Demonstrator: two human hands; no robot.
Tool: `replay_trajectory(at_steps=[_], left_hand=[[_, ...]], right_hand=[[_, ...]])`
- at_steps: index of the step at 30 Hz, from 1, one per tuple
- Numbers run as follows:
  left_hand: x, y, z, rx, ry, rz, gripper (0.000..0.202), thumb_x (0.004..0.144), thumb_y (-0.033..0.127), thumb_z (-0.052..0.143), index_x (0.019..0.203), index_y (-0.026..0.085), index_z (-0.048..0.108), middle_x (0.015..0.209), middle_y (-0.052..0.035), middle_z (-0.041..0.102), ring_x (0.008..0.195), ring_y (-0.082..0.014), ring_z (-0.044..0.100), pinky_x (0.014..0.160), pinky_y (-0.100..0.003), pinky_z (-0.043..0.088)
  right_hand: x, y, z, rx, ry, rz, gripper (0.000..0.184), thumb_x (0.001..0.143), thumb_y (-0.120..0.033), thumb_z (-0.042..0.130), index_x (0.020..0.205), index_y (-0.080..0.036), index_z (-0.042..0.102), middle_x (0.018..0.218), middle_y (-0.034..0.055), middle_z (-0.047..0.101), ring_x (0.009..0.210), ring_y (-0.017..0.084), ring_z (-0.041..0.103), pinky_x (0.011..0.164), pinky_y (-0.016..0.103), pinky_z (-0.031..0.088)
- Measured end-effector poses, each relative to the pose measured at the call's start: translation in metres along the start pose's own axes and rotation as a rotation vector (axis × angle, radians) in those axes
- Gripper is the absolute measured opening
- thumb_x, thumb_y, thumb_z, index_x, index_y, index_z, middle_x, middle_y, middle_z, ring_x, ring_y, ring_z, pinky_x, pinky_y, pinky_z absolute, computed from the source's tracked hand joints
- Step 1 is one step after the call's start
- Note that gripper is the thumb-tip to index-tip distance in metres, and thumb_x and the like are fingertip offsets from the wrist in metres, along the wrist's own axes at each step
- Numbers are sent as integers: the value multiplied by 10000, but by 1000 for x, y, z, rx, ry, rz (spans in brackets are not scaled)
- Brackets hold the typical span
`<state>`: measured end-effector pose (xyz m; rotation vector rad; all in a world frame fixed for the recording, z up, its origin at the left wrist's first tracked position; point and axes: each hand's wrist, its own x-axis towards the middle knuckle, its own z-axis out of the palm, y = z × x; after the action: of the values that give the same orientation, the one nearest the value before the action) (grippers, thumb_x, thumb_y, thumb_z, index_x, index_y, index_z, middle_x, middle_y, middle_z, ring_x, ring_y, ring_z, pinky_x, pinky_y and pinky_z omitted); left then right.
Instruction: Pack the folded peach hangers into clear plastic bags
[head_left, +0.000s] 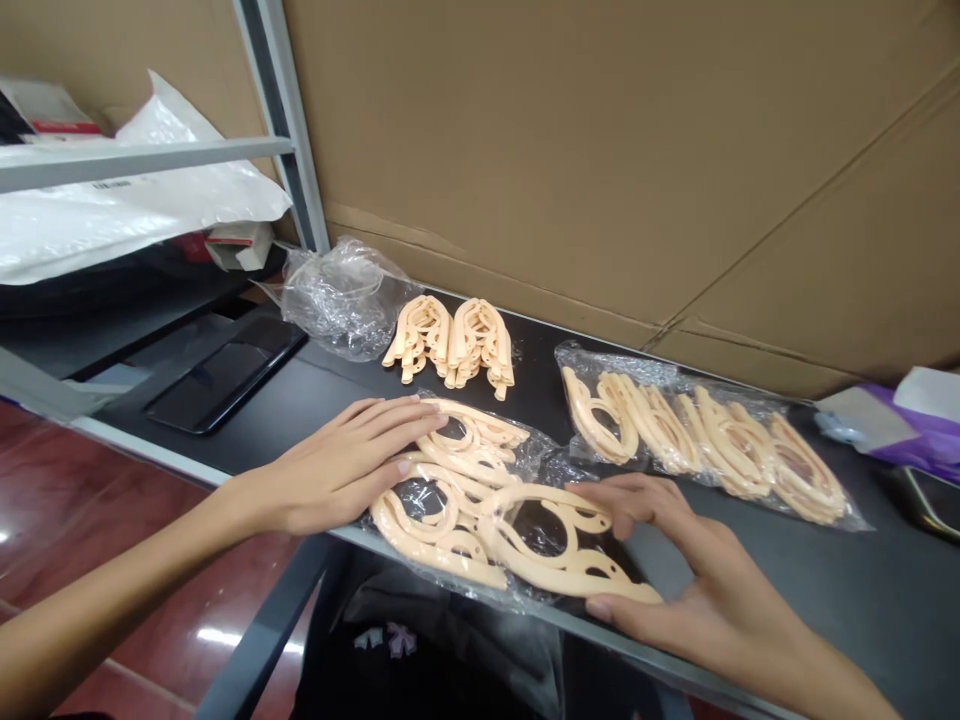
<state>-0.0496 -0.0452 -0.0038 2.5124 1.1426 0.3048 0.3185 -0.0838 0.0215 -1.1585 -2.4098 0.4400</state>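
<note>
Two hands lie on one transparent bag of peach plastic folding hangers (450,530), which sits at the front edge of the black shelf (757,560). The left hand (337,465) is open and flat, palm down, with its fingers (405,425) extended and close together across the hangers at the bag's left end. The right hand (675,570) is open and palm down, with its fingers (637,500) parted and lying over the bag's right end. Neither hand shows a closed grip, but any light pinch on the bag cannot be determined.

Relative to the shelf, the following items are present. A second transparent bag of hangers (705,445) lies to the right of the hands, and a loose double bunch of hangers (450,345) lies behind them, near the rear edge. A crumpled plastic bag (345,300) sits left of that bunch, and a dark tray (225,370) lies farther left. A purple-and-white package (892,425) sits at the far right. A cardboard sheet (600,150) stands along the rear edge. A metal upright (281,120) rises at the left, beside a white plastic mailer (127,210). Nothing stands between the hands and the bag.
</note>
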Motion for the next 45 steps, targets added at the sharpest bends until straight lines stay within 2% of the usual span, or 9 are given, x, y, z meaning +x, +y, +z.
replay_trajectory(at_steps=[6,9,13,17,24,28,34,39,45], left_hand=[[0,1,1,8,4,-22,520,1106,430,324,1613,336,262,1688,30,294,1555,-215,233,1258,-399,184],[-2,1,1,0,1,-30,521,1104,442,325,1610,330,272,1683,27,307,1554,-217,236,1259,-408,184],[-2,0,0,-19,23,-16,529,1101,435,329,1613,319,265,1679,11,317,1545,-228,260,1257,-427,200],[1,1,0,-19,27,-6,527,1094,434,352,1608,336,285,1672,12,333,1539,-248,283,1255,-450,216],[-3,-1,-1,-48,28,-20,555,1081,444,381,1615,363,258,1683,18,306,1549,-270,263,1258,-487,233],[-6,-5,0,-56,50,-11,633,1046,484,467,1622,378,228,1691,5,284,1549,-305,254,1252,-518,251],[-5,-7,1,-109,81,-4,582,1024,479,518,1574,426,335,1674,20,320,1538,-338,266,1229,-580,285],[-6,-6,-1,-189,105,-15,537,1027,443,523,1544,442,380,1667,16,323,1531,-333,276,1221,-597,302],[-4,-3,-4,-119,65,-6,509,1016,443,543,1515,444,443,1665,20,329,1536,-364,233,1210,-649,270]], right_hand=[[12,-19,29,32,90,-56,337,826,-362,793,984,-275,508,1250,92,691,1180,288,641,936,444,560],[19,-32,40,52,102,-127,322,869,-327,747,1076,-263,509,1305,123,675,1217,285,639,954,448,562],[14,-32,40,49,-3,-122,363,927,-284,664,1252,-271,502,1419,116,613,1308,264,587,1010,457,548],[1,-21,34,-2,9,-69,441,935,-302,667,1335,-273,485,1346,99,658,1277,266,588,984,464,546],[12,-31,44,-157,53,-271,413,999,-344,620,1331,-133,495,1257,141,716,1195,277,601,963,454,416],[18,-40,52,-167,130,-225,447,998,-427,619,1310,-121,524,1206,128,739,1163,273,605,961,432,360],[28,-46,59,-199,212,-185,520,979,-523,608,1293,-111,558,1205,140,746,1165,279,604,958,424,333],[29,-44,62,-215,289,-37,539,894,-590,691,1207,-155,635,1178,96,749,1114,289,600,934,414,340],[35,-43,68,-164,258,34,443,833,-573,769,1070,-212,671,1128,52,734,1089,284,595,920,428,365]])
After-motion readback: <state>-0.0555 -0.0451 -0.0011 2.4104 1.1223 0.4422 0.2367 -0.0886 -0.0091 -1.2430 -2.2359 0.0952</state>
